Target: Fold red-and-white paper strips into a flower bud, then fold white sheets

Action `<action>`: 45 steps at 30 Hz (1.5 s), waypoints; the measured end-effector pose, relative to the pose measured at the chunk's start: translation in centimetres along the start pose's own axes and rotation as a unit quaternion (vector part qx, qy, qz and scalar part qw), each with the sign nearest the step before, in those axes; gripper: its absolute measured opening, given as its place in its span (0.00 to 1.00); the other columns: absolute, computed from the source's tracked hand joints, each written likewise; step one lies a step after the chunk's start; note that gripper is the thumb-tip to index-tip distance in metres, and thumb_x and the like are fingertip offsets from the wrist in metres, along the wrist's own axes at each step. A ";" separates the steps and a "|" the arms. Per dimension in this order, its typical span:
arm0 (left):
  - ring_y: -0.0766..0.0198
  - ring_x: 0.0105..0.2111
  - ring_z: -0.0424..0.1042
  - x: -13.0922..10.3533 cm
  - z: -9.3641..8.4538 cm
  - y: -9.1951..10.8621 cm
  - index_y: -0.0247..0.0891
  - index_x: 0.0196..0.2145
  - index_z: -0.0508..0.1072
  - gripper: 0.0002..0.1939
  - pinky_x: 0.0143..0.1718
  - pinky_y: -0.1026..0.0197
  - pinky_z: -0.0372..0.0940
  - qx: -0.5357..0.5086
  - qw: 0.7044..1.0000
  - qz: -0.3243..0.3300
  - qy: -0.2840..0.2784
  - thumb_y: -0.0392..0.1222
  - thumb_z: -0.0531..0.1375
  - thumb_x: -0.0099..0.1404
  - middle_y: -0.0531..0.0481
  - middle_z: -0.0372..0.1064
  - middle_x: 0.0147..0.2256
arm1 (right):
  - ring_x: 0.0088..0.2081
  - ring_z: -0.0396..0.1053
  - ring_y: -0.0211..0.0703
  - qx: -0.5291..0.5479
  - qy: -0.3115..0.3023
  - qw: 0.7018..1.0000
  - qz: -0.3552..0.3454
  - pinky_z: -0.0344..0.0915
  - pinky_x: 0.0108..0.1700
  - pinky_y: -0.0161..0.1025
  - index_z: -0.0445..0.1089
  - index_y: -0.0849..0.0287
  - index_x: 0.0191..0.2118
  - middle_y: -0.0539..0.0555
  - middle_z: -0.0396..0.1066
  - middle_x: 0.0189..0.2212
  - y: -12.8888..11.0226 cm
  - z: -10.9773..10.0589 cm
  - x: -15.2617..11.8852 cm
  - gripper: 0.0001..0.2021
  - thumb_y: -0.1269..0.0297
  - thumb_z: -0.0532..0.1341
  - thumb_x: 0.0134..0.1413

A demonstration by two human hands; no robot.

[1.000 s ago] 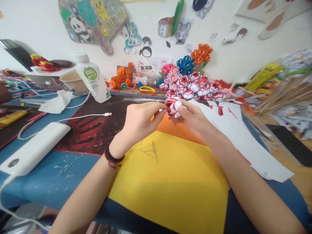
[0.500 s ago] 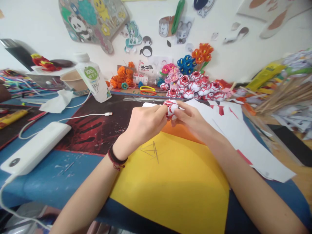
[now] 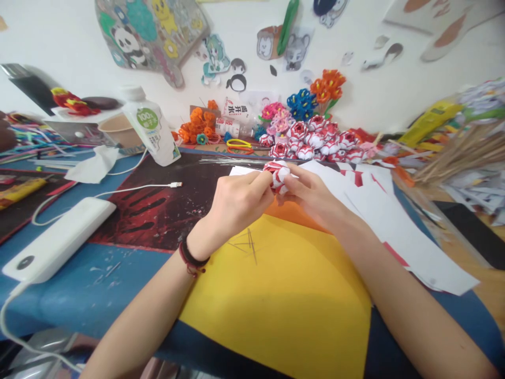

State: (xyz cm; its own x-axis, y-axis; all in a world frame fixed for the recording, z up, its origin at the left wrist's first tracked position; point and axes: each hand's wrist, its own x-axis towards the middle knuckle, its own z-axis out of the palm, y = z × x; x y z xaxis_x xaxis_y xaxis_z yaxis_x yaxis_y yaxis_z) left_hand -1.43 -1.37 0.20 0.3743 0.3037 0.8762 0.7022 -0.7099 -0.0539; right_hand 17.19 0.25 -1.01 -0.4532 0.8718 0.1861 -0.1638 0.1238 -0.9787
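Between my two hands, above the table, is a red-and-white paper flower (image 3: 278, 176). My left hand (image 3: 242, 197) has its thumb and fingers closed on the flower's left side. Fingers of my right hand (image 3: 310, 188) are curled round the right side, holding it too; some fingertips are hidden behind the petals. Beneath them lie an orange sheet (image 3: 298, 213) and a large yellow sheet of paper (image 3: 284, 295). A few thin wires or pins (image 3: 249, 245) rest on the yellow sheet near my left wrist.
Finished red-and-white flowers (image 3: 315, 141) are piled at the back. White paper sheets (image 3: 398, 231) lie to the right. On the left are a white power bank (image 3: 59, 239) with a cable, a white bottle (image 3: 152, 129) and a dark mat (image 3: 158, 210). A phone (image 3: 473, 229) lies far right.
My left hand and wrist have shifted slightly to the right. The flower has turned a little in my fingers; both hands still hold it.
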 end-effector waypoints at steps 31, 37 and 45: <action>0.71 0.24 0.69 1.1 -1.3 -1.9 0.38 0.36 0.82 0.04 0.28 0.68 0.61 -0.207 0.966 -0.130 -0.080 0.37 0.65 0.66 0.51 0.80 0.32 | 0.34 0.71 0.40 0.033 0.003 0.999 -0.012 0.70 0.35 0.37 0.74 0.56 0.43 0.54 0.74 0.36 -0.1 -0.7 0.2 0.18 0.45 0.64 0.59; 0.71 0.22 0.63 1.4 -1.6 -1.7 0.36 0.36 0.81 0.08 0.24 0.66 0.56 -0.266 0.937 -0.196 -0.109 0.41 0.63 0.67 0.52 0.75 0.25 | 0.34 0.71 0.39 0.042 -0.009 0.999 -0.013 0.70 0.35 0.36 0.75 0.56 0.43 0.53 0.73 0.37 -0.1 -0.7 0.1 0.18 0.46 0.63 0.61; 0.71 0.24 0.64 1.5 -1.7 -1.9 0.36 0.37 0.81 0.08 0.26 0.67 0.58 -0.275 0.935 -0.186 -0.123 0.41 0.62 0.68 0.51 0.76 0.29 | 0.35 0.72 0.39 0.040 -0.017 0.999 -0.014 0.71 0.35 0.36 0.74 0.56 0.42 0.55 0.74 0.39 0.0 -0.9 0.2 0.18 0.45 0.63 0.61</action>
State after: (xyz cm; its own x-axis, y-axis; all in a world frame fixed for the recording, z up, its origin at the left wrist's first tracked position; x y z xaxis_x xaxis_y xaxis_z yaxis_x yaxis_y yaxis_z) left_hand -3.22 -0.62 2.40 0.3415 0.6829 0.6458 0.4182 -0.7257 0.5463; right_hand 17.92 0.85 -1.01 -0.4760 0.8520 0.2182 -0.2456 0.1095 -0.9632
